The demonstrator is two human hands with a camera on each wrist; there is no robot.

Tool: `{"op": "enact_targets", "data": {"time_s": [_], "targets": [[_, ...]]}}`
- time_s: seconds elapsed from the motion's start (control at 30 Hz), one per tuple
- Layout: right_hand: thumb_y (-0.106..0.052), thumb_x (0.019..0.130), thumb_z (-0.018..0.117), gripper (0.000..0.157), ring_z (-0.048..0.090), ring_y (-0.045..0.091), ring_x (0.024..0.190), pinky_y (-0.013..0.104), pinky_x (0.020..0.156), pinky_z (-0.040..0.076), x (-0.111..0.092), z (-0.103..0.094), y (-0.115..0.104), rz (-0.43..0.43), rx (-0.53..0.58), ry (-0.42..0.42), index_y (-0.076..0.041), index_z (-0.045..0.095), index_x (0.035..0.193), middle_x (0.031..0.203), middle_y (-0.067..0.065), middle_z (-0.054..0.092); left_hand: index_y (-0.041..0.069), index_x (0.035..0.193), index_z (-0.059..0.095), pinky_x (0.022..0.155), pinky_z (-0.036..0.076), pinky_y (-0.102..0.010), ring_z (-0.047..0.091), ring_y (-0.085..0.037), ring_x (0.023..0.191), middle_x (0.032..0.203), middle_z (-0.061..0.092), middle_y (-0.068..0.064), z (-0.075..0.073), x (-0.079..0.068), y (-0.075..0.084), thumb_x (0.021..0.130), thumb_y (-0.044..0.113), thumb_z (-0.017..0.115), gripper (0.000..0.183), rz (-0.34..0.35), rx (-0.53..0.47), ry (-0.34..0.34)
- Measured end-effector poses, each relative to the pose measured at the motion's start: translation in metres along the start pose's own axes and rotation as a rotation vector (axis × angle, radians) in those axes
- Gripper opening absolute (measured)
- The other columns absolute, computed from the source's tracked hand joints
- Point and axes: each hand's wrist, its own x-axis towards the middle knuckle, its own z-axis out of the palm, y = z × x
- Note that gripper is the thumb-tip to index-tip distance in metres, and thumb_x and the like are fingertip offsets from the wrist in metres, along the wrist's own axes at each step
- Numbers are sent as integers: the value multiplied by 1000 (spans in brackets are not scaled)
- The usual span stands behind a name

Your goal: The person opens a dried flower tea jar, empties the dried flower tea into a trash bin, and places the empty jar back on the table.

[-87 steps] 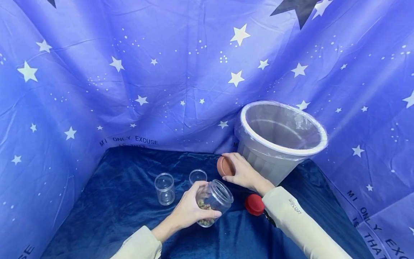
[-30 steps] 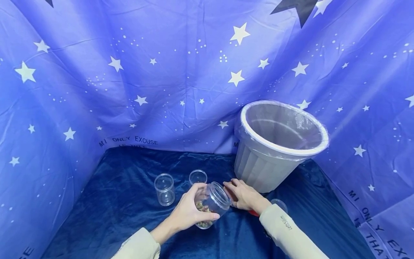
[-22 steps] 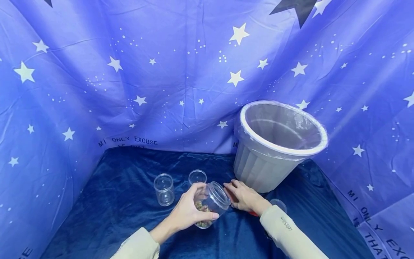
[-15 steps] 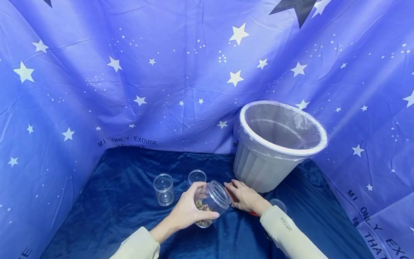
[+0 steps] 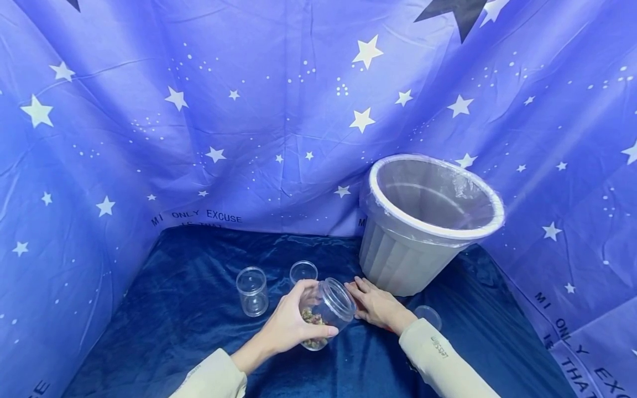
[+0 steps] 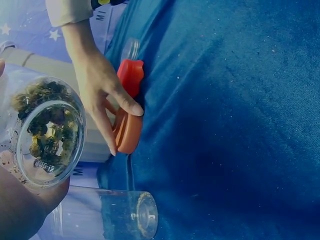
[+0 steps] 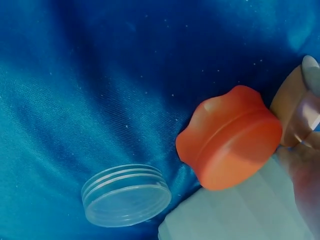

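My left hand (image 5: pixel 291 320) grips a clear jar (image 5: pixel 325 318), tilted with its open mouth toward the right. Dried buds or flowers (image 6: pixel 55 130) lie in its lower part, seen through the base in the left wrist view. Right of the jar, my right hand (image 5: pixel 378 307) holds a terracotta-brown lid (image 6: pixel 130 132) between thumb and fingers, down at the blue cloth. Beside that lid is a red, wavy-edged lid (image 7: pixel 235 140), mostly hidden by the right hand in the head view. A clear lid (image 7: pixel 127 195) lies past it.
Two clear jars stand on the cloth to the left: one jar (image 5: pixel 252 293) apart, another jar (image 5: pixel 303 271) partly behind my left hand. A grey bin (image 5: pixel 398 265) with a plastic liner rises behind my right hand. Starry blue curtains (image 5: pixel 278 110) enclose the cloth.
Since the oldest frame, my right hand has brought the brown lid down and nearer, next to the red lid. The clear lid has come into view. The jar in my left hand hardly moves.
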Motion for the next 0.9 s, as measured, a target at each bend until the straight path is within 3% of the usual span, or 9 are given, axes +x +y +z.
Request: {"op": "enact_targets", "data": {"time_s": [0.33,0.57,0.9], "targets": [[-18,85,73,61,50,52,128,52,104,46,-3,7,-6,-34,-119,46,1,49,138,138,37,49,13,137,45,97,52,-39,66,-19,114,130,65,-3,2,-2,-3,69,36,88,84,22,-5,-7],[-14,86,70,63,45,54,132,52,106,44,-3,11,-15,-1,-192,-16,5,45,141,142,39,43,13,137,45,97,52,-40,66,-19,113,129,66,-2,1,-2,-2,69,36,88,83,31,-4,-3],[-12,87,69,58,45,51,132,55,105,44,-2,9,-12,50,-86,-5,2,47,139,142,35,45,17,136,45,97,51,-39,65,-20,114,129,66,1,2,0,-1,69,36,88,83,21,-25,-7]]}}
